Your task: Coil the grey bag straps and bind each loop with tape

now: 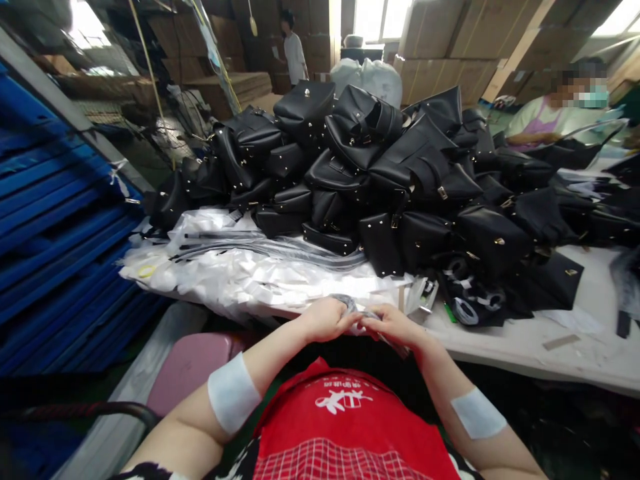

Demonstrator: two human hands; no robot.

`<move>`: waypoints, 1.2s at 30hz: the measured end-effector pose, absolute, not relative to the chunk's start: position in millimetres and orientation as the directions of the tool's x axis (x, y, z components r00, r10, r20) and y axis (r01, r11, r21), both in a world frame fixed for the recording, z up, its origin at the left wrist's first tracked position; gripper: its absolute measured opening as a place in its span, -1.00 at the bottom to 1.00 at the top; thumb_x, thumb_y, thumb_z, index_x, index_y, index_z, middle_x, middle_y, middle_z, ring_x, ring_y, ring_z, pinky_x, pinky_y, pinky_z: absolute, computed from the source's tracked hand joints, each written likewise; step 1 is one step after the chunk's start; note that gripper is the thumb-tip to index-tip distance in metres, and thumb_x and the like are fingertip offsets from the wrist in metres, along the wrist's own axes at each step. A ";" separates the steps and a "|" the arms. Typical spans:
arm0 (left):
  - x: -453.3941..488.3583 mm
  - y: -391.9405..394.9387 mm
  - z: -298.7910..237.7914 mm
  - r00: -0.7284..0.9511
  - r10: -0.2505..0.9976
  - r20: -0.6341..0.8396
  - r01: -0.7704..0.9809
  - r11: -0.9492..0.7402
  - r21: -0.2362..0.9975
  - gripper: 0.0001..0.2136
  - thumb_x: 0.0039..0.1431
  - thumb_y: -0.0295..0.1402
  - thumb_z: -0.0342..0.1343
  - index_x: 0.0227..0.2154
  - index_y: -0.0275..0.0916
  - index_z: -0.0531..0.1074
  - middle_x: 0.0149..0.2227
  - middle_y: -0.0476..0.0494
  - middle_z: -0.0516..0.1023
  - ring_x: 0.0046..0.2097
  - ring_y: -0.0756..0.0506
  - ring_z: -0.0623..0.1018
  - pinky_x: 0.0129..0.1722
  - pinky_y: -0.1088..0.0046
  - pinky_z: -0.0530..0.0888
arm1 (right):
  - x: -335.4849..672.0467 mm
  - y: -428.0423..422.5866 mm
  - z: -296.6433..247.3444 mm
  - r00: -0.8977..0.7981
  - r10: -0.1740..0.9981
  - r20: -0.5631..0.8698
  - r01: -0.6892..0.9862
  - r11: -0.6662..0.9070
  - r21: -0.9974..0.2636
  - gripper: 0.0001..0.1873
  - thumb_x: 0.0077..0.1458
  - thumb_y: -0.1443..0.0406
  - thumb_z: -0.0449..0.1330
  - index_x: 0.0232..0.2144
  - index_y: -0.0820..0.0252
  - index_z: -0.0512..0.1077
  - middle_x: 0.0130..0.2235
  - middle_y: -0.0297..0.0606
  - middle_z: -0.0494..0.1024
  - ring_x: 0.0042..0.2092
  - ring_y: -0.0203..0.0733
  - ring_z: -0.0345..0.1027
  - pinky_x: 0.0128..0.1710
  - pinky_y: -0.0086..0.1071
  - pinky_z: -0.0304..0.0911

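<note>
Just in front of the red apron, at the table's near edge, my left hand (326, 321) and my right hand (393, 325) are close together with fingers curled. Both grip a greyish strip in clear plastic (345, 301), which looks like a wrapped bag strap; most of it is hidden by the fingers. Beyond them on the table lie long plastic-wrapped straps (280, 248) and a spread of white wrapping sheets (240, 280). Black handbags (340, 170) with metal studs are heaped behind these.
Tape rolls (466, 311) and a green-handled tool (450, 313) lie on the white table (520, 350) at right. A pink stool (193, 367) stands left, near blue slatted racks (60, 220). A masked co-worker (540, 120) sits at far right; another person (294, 53) stands behind.
</note>
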State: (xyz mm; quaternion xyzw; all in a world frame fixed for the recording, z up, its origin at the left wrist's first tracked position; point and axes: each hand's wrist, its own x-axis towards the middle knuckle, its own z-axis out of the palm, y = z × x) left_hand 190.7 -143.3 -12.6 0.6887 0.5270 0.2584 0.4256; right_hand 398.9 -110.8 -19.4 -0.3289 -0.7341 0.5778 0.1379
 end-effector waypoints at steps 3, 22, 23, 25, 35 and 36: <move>185.1 -143.5 -15.3 0.475 0.763 -0.439 0.463 0.207 0.862 -0.40 0.15 0.15 -0.15 -0.72 -0.22 0.40 -0.83 0.02 0.19 -0.73 0.00 0.22 -0.51 0.42 0.29 | 402.6 -98.3 -37.8 -0.725 0.682 -0.092 0.428 0.343 -0.836 -0.59 0.17 0.02 0.06 -0.40 0.23 0.50 -0.43 -0.27 0.50 -0.38 -0.25 0.30 -0.36 -0.41 0.16; 192.7 -144.8 -15.9 0.422 0.835 -0.354 -0.693 0.549 0.468 -0.33 0.31 0.03 -0.40 -0.55 -0.31 0.47 -0.82 0.14 -0.01 -0.73 0.08 0.09 -0.39 0.47 0.36 | 334.1 -153.9 -60.4 -0.441 0.898 -0.005 -0.060 -0.035 -0.998 -0.38 0.17 -0.16 -0.09 0.05 0.11 0.25 -0.17 -0.14 0.48 -0.19 -0.08 0.38 -0.25 -0.28 0.34; 193.7 -145.4 -18.8 0.414 0.837 -0.358 -0.696 0.544 0.468 -0.32 0.31 0.04 -0.40 -0.54 -0.32 0.47 -0.81 0.13 0.01 -0.72 0.08 0.10 -0.39 0.47 0.36 | 333.4 -154.8 -61.8 -0.427 0.904 -0.003 -0.033 -0.019 -0.999 -0.39 0.18 -0.15 -0.11 0.05 0.11 0.25 -0.16 -0.13 0.48 -0.17 -0.07 0.38 -0.24 -0.27 0.35; 195.0 -145.7 -26.1 0.392 0.838 -0.379 -0.678 0.542 0.497 -0.31 0.28 0.09 -0.38 -0.53 -0.33 0.48 -0.80 0.12 0.05 -0.70 0.07 0.18 -0.39 0.45 0.37 | 333.7 -156.6 -63.4 -0.414 0.910 0.003 0.011 0.008 -1.000 -0.40 0.20 -0.14 -0.15 0.06 0.10 0.25 -0.15 -0.13 0.48 -0.15 -0.06 0.38 -0.22 -0.26 0.35; 170.6 -149.2 -22.6 0.172 0.966 -0.194 -0.018 0.200 0.980 -0.48 0.06 0.09 0.05 -0.17 -0.29 0.51 -0.36 -0.11 0.57 -0.32 -0.06 0.51 -0.26 0.43 0.38 | 375.3 -137.0 -26.0 -0.756 0.654 -0.039 0.303 0.296 -0.906 -0.57 0.20 0.04 0.04 -0.03 0.16 0.39 -0.09 -0.14 0.52 -0.08 -0.02 0.38 -0.01 -0.18 0.24; 171.3 -151.1 -18.6 0.246 0.958 -0.150 0.087 0.132 0.987 -0.53 0.04 0.04 0.12 -0.18 -0.26 0.52 -0.32 -0.11 0.58 -0.27 -0.07 0.51 -0.22 0.43 0.38 | 376.6 -134.5 -25.7 -0.764 0.643 -0.056 0.323 0.306 -0.896 -0.59 0.19 0.05 0.06 -0.04 0.16 0.40 -0.09 -0.15 0.53 -0.09 -0.03 0.38 -0.01 -0.18 0.24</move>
